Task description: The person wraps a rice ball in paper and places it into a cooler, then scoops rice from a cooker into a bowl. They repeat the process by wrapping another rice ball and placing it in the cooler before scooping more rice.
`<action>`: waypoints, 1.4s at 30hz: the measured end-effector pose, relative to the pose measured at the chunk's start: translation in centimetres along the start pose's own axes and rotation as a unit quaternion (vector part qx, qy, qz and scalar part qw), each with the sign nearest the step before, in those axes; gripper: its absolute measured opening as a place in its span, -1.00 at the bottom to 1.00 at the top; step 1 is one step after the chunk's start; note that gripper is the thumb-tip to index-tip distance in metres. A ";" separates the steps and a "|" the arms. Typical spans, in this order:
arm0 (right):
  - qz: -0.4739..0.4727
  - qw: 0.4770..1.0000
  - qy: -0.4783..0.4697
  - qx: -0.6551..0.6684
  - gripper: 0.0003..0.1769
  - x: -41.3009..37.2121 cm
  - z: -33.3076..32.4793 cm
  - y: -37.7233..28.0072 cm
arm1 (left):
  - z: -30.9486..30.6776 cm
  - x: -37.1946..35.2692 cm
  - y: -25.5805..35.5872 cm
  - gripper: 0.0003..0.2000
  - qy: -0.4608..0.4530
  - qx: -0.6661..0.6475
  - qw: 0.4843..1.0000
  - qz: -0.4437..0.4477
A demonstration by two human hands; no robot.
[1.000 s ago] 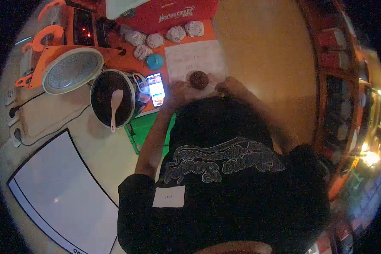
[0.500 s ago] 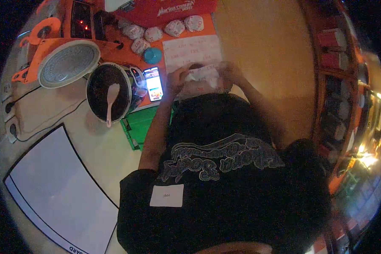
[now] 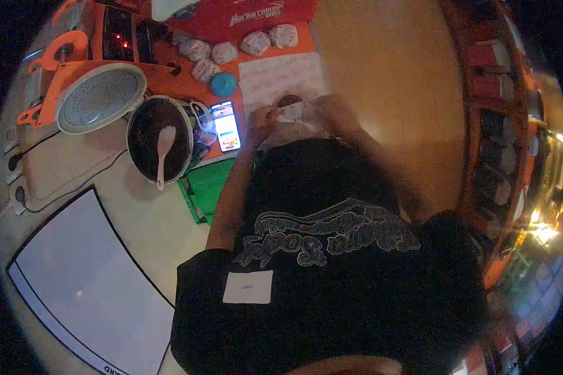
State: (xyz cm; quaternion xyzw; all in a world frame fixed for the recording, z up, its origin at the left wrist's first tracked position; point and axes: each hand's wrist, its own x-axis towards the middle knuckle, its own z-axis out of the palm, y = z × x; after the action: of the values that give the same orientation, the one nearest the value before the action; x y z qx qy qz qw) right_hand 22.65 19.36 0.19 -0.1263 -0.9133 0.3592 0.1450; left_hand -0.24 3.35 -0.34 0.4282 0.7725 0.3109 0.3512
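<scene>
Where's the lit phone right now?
In the head view, the lit phone lies left of centre, between the open pot and the person's left hand.

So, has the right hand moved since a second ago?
Yes, a little forward: the right hand was about level with the middle of the phone; now it's nearer level with the phone's top end.

At the right edge of the orange worktop (image 3: 306, 42) I see a printed white sheet of matt paper (image 3: 281, 75); the pale pink long-handled paddle (image 3: 165, 142) looks smooth plastic, the lit rectangular phone (image 3: 227, 127) glossy.
</scene>
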 end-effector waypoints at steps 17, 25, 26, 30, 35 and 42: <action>-0.082 0.949 -0.174 -0.250 -0.23 0.8 3.8 -0.6 | 1.5 -6.5 -7.8 -0.59 0.164 0.036 0.984 -0.055; -0.097 0.936 -0.198 -0.274 -0.23 1.2 2.9 -0.8 | -1.5 -6.8 -0.4 -0.58 0.257 0.049 0.936 -0.234; -0.102 0.946 -0.196 -0.237 -0.22 1.4 2.9 -0.2 | -2.6 -5.8 1.8 -0.63 0.241 0.034 0.955 -0.170; -0.101 0.941 -0.166 -0.276 -0.19 0.5 4.2 0.3 | -2.4 4.6 0.7 -0.73 0.222 0.221 0.944 0.102; -0.123 0.940 -0.151 -0.279 -0.22 0.7 4.9 0.7 | -2.4 9.4 0.9 -0.74 0.170 0.391 0.898 0.111; -0.174 0.922 -0.141 -0.317 -0.34 0.8 2.9 -0.2 | -4.0 2.4 7.8 -0.77 0.058 0.292 0.949 0.104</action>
State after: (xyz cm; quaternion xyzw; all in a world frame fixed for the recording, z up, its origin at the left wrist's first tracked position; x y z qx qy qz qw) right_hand 20.82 17.70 -1.62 0.0469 -0.9980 0.0340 0.0269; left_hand -0.97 8.15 7.34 0.5709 0.7999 0.1310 0.1311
